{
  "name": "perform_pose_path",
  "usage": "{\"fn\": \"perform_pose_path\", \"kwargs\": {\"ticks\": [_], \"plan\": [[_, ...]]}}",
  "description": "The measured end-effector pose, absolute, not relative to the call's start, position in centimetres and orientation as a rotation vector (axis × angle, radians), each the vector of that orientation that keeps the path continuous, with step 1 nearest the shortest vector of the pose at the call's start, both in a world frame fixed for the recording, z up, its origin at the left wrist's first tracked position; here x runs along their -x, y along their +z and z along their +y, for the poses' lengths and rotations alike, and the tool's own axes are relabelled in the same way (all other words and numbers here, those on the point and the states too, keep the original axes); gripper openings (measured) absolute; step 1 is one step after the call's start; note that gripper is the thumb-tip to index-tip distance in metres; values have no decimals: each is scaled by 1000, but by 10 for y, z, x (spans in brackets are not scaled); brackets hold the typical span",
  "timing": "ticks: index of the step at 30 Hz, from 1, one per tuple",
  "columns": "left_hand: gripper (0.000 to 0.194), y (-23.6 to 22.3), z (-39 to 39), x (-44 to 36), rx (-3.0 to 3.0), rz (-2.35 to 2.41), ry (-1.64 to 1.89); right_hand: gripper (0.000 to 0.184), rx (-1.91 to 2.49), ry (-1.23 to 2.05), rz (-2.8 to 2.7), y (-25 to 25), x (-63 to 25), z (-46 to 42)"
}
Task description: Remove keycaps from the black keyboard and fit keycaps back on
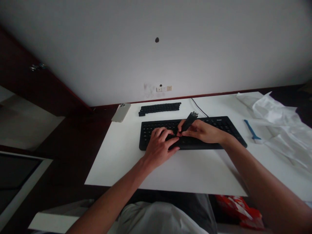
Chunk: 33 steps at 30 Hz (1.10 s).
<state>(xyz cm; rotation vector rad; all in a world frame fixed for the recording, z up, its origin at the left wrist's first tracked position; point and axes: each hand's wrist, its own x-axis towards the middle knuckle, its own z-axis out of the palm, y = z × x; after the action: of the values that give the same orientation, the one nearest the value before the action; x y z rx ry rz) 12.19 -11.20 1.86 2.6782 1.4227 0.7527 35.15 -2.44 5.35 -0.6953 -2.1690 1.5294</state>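
A black keyboard lies on the white table. My left hand rests on its left-middle part, fingers bent and apart over the keys, close to my right hand. Pinched in my right hand is a slim black tool with a pronged upper end; it leans up and to the right. Its lower end meets the keys beside my left fingertips, where the fingers hide the contact. Behind the keyboard, several loose black keycaps stand in neat rows.
A pale phone lies at the table's back left corner. A blue-handled brush lies right of the keyboard, beside crumpled white plastic sheeting. The keyboard's cable runs back to the wall. Below the table edge is a red bag.
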Motion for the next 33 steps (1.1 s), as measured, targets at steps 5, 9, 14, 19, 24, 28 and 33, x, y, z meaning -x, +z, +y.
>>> {"fn": "perform_pose_path", "kwargs": {"ticks": [5, 9, 14, 19, 24, 28, 33], "plan": [[33, 19, -112, -122, -2681, 1415, 758, 24, 680, 1633, -2117, 52, -355, -22], [35, 19, -111, -122, -2683, 1416, 753, 27, 686, 1669, -2084, 48, -358, -18], [34, 18, -111, -123, -2669, 1422, 745, 31, 720, 1669, -2051, 42, -359, -15], [37, 22, -110, -127, -2626, 1436, 759, 33, 832, 1566, -1904, 40, -359, -11], [47, 29, -102, -137, -2569, 1466, 745, 33, 876, 1661, -1884, 40, -363, -9], [49, 28, -95, -142, -2564, 1465, 683, 35, 906, 1664, -1881, 40, -364, -10], [48, 23, -92, -142, -2541, 1423, 686, 36, 927, 1661, -1879, 44, -363, -11]]}}
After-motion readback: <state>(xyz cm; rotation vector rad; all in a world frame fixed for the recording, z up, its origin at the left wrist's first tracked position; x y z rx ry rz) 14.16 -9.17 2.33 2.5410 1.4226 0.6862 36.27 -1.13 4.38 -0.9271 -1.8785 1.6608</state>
